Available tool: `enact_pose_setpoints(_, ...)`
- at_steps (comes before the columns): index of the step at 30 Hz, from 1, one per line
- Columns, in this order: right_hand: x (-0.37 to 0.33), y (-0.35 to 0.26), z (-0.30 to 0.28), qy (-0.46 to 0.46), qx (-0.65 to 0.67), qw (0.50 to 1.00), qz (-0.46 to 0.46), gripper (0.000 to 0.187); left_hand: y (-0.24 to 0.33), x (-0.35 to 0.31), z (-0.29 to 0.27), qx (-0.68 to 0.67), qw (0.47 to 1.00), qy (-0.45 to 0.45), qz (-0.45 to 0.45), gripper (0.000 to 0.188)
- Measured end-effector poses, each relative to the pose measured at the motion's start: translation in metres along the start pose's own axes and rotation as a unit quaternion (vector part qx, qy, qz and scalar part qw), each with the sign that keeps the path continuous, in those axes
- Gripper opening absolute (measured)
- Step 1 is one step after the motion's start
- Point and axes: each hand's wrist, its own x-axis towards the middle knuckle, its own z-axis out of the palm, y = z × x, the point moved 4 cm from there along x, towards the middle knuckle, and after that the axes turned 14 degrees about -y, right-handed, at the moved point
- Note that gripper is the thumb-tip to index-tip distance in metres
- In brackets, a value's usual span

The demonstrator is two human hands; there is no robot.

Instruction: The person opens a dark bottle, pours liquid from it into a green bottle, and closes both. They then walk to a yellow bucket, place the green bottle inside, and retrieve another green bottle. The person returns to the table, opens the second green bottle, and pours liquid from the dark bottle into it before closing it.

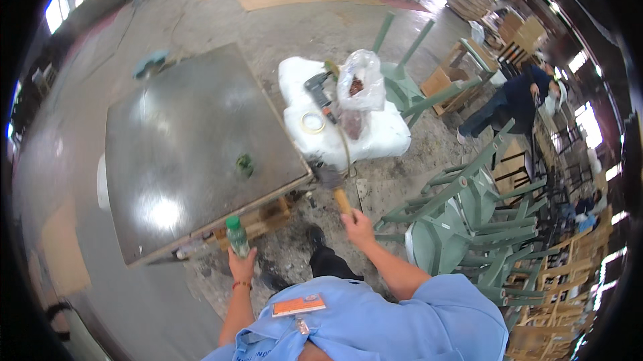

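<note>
My left hand (242,262) is wrapped round a small clear bottle (236,235) with a green cap, held upright by the near edge of the metal-topped table (181,120). My right hand (360,229) grips the wooden handle of a mallet (343,200). Its dark, blunt head is beside the table's near right corner, and whether it touches the corner I cannot tell. A small dark green thing (244,165) lies on the tabletop; its kind is unclear.
A white padded bundle (395,141) right of the table bears a power drill (319,92), a tape roll (312,122) and a plastic bag (362,80) of small brown pieces. Green chairs (439,237) crowd the right. Another person (516,100) stands beyond them.
</note>
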Motion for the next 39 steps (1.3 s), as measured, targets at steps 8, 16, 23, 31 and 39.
enact_pose_setpoints(8, 0.168, 0.063, -0.13, 0.229, 0.006, 0.968, 0.1, 0.035, 0.068, -0.005, 0.053, 0.051, 0.988, -0.13, -0.059, 0.068)
enact_pose_setpoints(16, 0.324, 0.059, -0.176, 0.166, -0.015, 0.978, 0.124, 0.042, 0.149, 0.018, 0.1, 0.11, 0.981, -0.16, -0.013, 0.068)
enact_pose_setpoints(23, 0.322, 0.064, -0.186, 0.099, -0.071, 0.984, 0.127, 0.05, 0.181, 0.038, 0.132, 0.078, 0.974, -0.213, -0.004, 0.067)
enact_pose_setpoints(31, 0.16, -0.143, -0.088, -0.224, 0.058, 0.952, -0.203, 0.05, 0.223, 0.061, 0.143, 0.119, 0.963, -0.22, 0.101, 0.063)
enact_pose_setpoints(39, 0.112, -0.224, -0.113, -0.029, -0.175, 0.955, -0.239, 0.037, 0.24, 0.076, 0.113, -0.085, 0.9, -0.251, 0.346, 0.053)
